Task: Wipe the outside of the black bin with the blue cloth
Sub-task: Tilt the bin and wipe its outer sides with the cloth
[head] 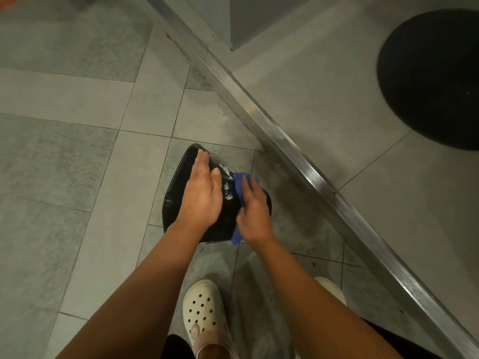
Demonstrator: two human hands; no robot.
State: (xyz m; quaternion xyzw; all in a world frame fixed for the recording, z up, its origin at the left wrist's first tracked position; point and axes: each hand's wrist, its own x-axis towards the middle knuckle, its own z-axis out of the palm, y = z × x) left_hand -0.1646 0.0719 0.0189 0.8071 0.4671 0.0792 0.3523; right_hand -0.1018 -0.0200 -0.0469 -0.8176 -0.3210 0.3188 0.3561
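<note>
Scene: You stand over a glossy black plastic bin (174, 200) on a grey tiled floor (77, 164), both bare forearms reaching down to it.
Bin: It lies between your two hands, just ahead of your feet, near a ribbed silver metal threshold strip (298, 156) that crosses the floor diagonally. You cannot tell whether it is tipped on its side or turned upside down.
Left hand (202, 195): It lies flat on the bin's upper face, fingers straight and close together, tips reaching the far edge, holding nothing.
Right hand (255, 211): It presses a crumpled blue cloth (239, 186) against the bin's right side, fingers bent over the fabric. The cloth shows past your fingertips and again below your wrist.
Suds: White foamy streaks (226, 178) mark the black surface between your two hands, touching the cloth's upper edge.
Feet: A cream perforated rubber clog (204, 314) is on your left foot, on the tiles below the bin. The pale toe of the other shoe (334, 288) shows behind your right forearm.
Background: A large round black shape (435, 81) lies beyond the strip at upper right, well apart from the bin.
</note>
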